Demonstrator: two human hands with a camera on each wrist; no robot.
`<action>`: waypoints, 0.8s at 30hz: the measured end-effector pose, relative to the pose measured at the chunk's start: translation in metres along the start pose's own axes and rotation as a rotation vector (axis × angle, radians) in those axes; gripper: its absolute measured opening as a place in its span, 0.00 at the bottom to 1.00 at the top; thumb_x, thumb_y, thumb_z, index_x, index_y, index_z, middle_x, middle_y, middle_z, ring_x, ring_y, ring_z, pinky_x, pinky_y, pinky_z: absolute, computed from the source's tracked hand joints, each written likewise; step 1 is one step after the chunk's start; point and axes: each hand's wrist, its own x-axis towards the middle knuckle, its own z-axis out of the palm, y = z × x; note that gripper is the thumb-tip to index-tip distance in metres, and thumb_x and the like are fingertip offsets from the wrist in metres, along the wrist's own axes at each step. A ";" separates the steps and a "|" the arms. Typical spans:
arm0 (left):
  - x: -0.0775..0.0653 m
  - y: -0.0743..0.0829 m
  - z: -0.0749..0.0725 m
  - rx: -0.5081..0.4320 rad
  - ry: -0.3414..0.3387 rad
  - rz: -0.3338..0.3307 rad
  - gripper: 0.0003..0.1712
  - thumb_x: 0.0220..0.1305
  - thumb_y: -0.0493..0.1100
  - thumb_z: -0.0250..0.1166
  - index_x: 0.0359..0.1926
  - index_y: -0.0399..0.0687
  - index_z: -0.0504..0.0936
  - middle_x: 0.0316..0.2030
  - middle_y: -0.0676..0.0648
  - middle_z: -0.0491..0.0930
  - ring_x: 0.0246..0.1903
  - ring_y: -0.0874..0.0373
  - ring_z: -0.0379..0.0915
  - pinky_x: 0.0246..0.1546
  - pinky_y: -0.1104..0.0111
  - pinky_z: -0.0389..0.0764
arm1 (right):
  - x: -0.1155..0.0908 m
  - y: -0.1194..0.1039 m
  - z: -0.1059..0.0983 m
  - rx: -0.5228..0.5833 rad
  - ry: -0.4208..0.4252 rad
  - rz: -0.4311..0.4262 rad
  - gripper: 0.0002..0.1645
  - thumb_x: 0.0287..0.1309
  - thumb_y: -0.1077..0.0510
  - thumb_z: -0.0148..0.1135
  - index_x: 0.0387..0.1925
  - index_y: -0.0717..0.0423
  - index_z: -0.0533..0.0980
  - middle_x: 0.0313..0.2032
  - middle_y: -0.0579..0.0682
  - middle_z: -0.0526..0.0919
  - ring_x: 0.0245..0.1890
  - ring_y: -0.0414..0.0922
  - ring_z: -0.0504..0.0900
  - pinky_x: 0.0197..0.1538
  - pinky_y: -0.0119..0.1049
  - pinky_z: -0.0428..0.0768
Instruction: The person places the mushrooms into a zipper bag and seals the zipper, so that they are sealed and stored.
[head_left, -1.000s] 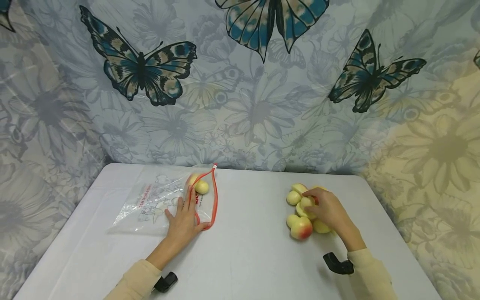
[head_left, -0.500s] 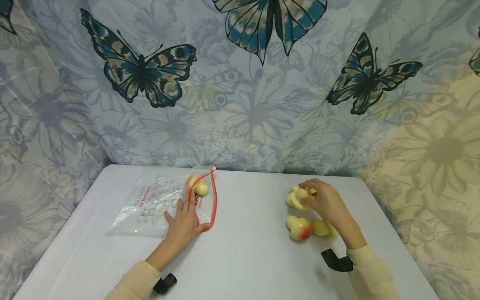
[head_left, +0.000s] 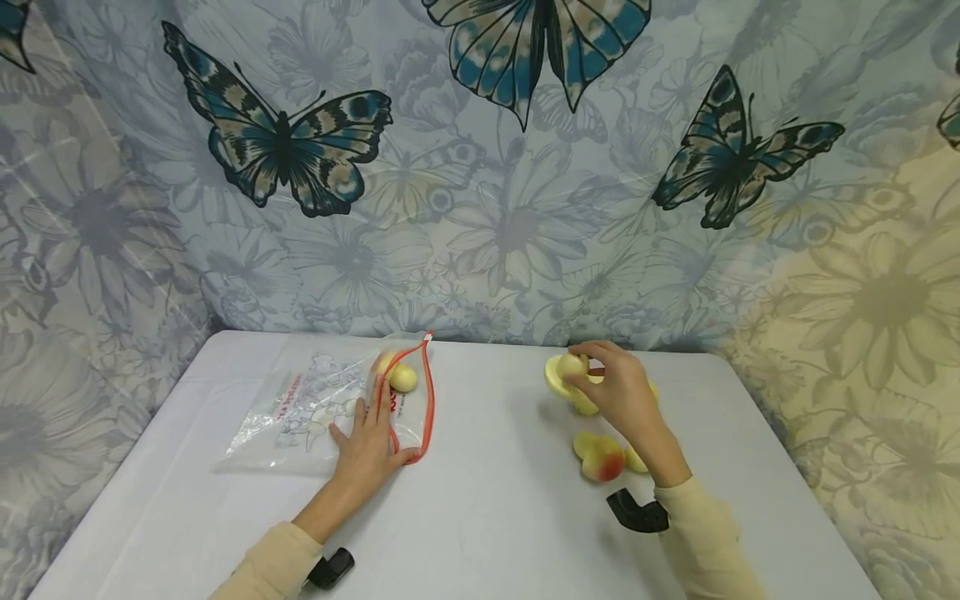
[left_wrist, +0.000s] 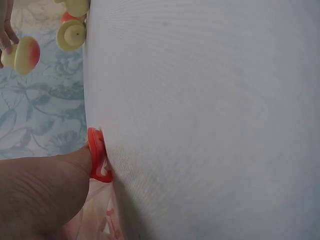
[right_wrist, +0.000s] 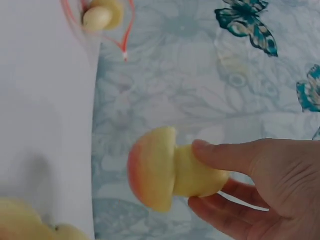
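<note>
Right hand (head_left: 622,396), head view: pinches mushroom-shaped piece (head_left: 572,367), right of centre; left hand (head_left: 365,442), fingers extended, on bag (head_left: 300,404) at left; white tabletop (head_left: 487,467) between. Left wrist: red rim (left_wrist: 95,150), lower left. Right wrist: piece lower centre, right of tabletop edge.

From where I stand, the white desk (head_left: 487,517) has a straight far edge and rounded far corners; its near edge is out of sight. A clear plastic bag (head_left: 270,425), printed with grey line drawings and red lettering, lies flat toward the far left corner, reaching nearly to the far edge. Its red zip strip (head_left: 430,404) gapes toward the desk's right edge. Well apart, toward the far right corner, a pale yellow, red-blushed mushroom-shaped piece (head_left: 602,458) rests on the white top. Just beside it, a second yellow piece (head_left: 637,461) is half hidden. Farther back, more yellow (head_left: 584,407) shows, mostly covered.
</note>
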 end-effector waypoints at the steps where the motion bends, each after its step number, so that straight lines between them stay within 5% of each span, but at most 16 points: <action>1: 0.000 0.000 0.000 -0.001 -0.001 -0.002 0.72 0.46 0.57 0.78 0.77 0.38 0.39 0.77 0.42 0.40 0.68 0.27 0.51 0.50 0.20 0.46 | 0.001 -0.002 0.003 0.013 0.013 0.004 0.22 0.43 0.69 0.76 0.44 0.66 0.81 0.44 0.56 0.83 0.46 0.51 0.81 0.41 0.41 0.84; 11: 0.000 -0.001 0.001 0.015 0.013 0.009 0.72 0.45 0.59 0.77 0.77 0.37 0.40 0.77 0.41 0.40 0.68 0.28 0.52 0.50 0.20 0.48 | 0.007 -0.021 0.029 0.137 0.189 0.104 0.24 0.43 0.66 0.78 0.46 0.67 0.82 0.45 0.58 0.83 0.44 0.53 0.83 0.39 0.39 0.84; 19: -0.001 0.000 0.000 0.006 0.014 0.010 0.71 0.45 0.58 0.78 0.77 0.37 0.41 0.77 0.41 0.41 0.68 0.27 0.52 0.49 0.19 0.48 | 0.013 -0.032 0.051 0.240 0.196 0.158 0.23 0.46 0.64 0.77 0.46 0.67 0.81 0.43 0.58 0.84 0.44 0.51 0.84 0.39 0.34 0.84; 24: -0.001 0.001 0.000 0.005 0.022 0.014 0.70 0.46 0.57 0.78 0.77 0.37 0.42 0.77 0.41 0.41 0.67 0.26 0.53 0.49 0.19 0.49 | 0.016 -0.030 0.066 0.327 0.173 0.262 0.24 0.48 0.61 0.76 0.48 0.66 0.81 0.46 0.58 0.84 0.44 0.51 0.84 0.39 0.31 0.84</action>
